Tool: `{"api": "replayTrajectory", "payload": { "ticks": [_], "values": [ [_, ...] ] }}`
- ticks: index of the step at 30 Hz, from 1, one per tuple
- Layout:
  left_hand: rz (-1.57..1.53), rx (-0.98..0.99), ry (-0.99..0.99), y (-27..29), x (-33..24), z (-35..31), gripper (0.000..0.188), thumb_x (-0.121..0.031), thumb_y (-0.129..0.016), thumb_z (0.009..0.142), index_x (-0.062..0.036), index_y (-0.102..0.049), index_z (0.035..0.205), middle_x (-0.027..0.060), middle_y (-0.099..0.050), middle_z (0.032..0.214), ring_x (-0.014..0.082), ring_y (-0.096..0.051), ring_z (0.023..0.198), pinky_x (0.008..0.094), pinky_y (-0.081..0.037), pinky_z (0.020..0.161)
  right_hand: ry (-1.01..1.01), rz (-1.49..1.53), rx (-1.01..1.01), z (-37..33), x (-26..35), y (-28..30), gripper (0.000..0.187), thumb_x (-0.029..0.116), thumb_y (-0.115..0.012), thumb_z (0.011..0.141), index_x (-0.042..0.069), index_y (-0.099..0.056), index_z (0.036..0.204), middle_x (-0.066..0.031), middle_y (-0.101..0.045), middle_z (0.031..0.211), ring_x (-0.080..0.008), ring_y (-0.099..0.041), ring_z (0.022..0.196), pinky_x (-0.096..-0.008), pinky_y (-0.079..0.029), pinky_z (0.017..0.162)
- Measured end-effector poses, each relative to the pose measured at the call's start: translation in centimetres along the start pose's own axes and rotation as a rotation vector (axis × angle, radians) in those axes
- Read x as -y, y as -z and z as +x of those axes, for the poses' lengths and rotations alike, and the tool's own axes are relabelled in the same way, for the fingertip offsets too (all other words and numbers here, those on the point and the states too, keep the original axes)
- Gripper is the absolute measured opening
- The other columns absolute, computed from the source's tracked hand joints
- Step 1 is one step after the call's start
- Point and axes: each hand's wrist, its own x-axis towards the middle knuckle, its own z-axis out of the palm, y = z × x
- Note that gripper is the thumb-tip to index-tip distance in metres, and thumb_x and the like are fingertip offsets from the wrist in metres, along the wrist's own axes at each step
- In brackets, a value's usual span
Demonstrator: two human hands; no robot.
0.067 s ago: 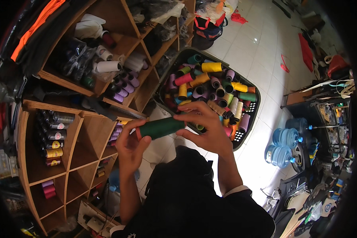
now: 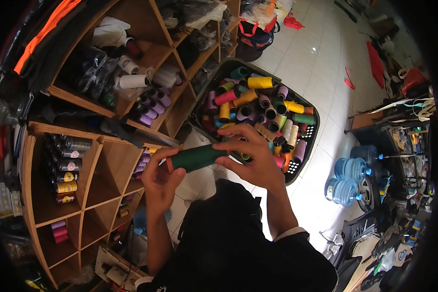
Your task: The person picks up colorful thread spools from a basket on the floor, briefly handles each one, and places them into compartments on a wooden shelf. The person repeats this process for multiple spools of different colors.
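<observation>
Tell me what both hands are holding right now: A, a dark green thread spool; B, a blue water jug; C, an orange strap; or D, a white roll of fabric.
A: the left hand and right hand grip opposite ends of a dark green thread spool, held in front of the black basket of coloured spools.

We look down on a floor of pale glossy tiles (image 2: 321, 58) that catches soft glare from above. To our left stand wooden shelf units (image 2: 90, 190) split into square compartments, some holding rows of thread cones, others bare. A dark plastic basket (image 2: 304, 163) heaped with coloured spools sits on the tiles beside them. At the right we see two blue water jugs (image 2: 348, 180) near a cluttered dark rack (image 2: 404, 146), and red scraps (image 2: 377, 58) lie scattered farther off across the floor.
</observation>
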Motion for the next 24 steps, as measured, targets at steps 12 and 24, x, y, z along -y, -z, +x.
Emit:
{"api": "replayTrajectory", "payload": {
  "ticks": [12,24],
  "values": [
    [-0.012,-0.170,-0.045,0.4,-0.5,-0.6,0.040,-0.004,-0.070,0.084,0.0009,-0.051,0.120,0.0128,-0.060,0.111,0.0192,-0.063,0.094,0.0308,-0.051,0.080,0.009,0.110,-0.072,0.7,-0.2,0.5,0.010,0.004,-0.072,0.081,0.003,-0.062,0.084,-0.0084,-0.058,0.106,-0.0187,-0.059,0.096,-0.0296,-0.046,0.082],
    [0.193,-0.300,-0.306,2.2,1.4,-1.5,0.043,0.009,-0.071,0.075,-0.0040,-0.052,0.111,0.0128,-0.047,0.122,0.0188,-0.057,0.103,0.0311,-0.052,0.080,-0.303,-0.655,-0.370,-2.3,-20.2,-1.5,0.019,0.017,-0.076,0.077,0.000,-0.067,0.073,-0.0123,-0.056,0.082,-0.0292,-0.055,0.078,-0.0398,-0.046,0.073]
  ]
}}
